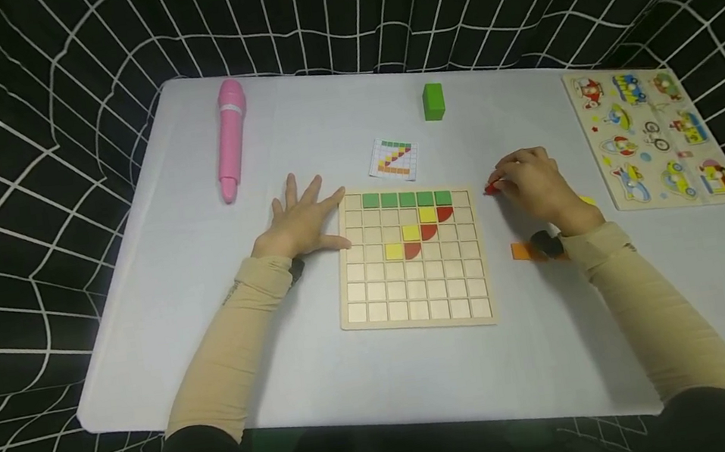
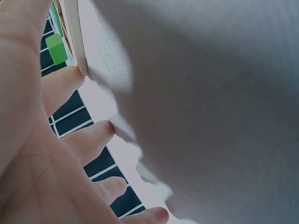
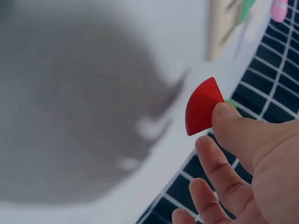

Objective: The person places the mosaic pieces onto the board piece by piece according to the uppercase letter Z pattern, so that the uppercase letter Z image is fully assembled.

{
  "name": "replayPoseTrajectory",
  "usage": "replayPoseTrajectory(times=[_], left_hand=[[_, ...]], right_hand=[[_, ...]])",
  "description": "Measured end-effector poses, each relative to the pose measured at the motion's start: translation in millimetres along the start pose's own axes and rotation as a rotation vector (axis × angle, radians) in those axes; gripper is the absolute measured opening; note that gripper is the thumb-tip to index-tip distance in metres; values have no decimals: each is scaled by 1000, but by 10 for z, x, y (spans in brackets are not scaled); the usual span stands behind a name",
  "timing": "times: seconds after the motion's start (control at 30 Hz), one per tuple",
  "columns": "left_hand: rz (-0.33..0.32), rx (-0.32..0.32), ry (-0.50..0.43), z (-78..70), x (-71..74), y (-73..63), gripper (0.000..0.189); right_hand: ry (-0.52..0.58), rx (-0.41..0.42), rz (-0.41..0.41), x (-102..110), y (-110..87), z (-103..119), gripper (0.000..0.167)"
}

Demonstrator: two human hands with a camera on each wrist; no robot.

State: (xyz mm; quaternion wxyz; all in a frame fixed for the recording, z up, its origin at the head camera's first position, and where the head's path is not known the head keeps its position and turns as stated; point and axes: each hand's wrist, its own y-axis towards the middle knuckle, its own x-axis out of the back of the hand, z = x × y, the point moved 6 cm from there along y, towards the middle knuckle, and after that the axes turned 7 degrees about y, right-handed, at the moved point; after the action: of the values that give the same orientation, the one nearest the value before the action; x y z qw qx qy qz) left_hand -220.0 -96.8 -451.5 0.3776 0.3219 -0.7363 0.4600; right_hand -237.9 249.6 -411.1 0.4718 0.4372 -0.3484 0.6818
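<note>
The white table (image 1: 316, 392) carries everything, and on its middle lies the gridded wooden board (image 1: 418, 309), flat. The left hand (image 1: 297, 225) is spread with fingers straight, holding nothing, thumb and forefinger touching the board's left edge; that light contact should steady the grid against sliding. The right hand (image 1: 531, 183), just past the board's right edge, pinches a red piece (image 3: 201, 112) under its thumb; whatever finger backs it is hidden in the right wrist view. The pattern card (image 1: 394, 159) lies just beyond the far edge, handy for checking. On the grid, a row of green tiles (image 1: 408, 198) sits above a slanting line of yellow squares (image 1: 411, 232), each with a red quarter-circle (image 1: 428, 232) beside it. The gripped piece is best turned to match those curves, then lowered flat into one cell.
</note>
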Motion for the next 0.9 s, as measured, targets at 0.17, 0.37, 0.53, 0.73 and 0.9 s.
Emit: replayPoseTrajectory(times=[0.17,0.37,0.53,0.73,0.9], left_hand=[[-3,0,2,17,0,1,100],[-1,2,-11,32,-22,10,100],[2,-3,-7,39,-41,24,100],[-8,-9,-8,36,-26,34,100],[-8,-12,-7,30,-24,40,100]], right_hand=[[41,69,20,38,12,270,16],[90,106,116,-30,24,597,17],[150,170,196,-121,24,813,16],[235,214,255,-248,15,1015,11],[268,260,266,-362,-24,1196,8]])
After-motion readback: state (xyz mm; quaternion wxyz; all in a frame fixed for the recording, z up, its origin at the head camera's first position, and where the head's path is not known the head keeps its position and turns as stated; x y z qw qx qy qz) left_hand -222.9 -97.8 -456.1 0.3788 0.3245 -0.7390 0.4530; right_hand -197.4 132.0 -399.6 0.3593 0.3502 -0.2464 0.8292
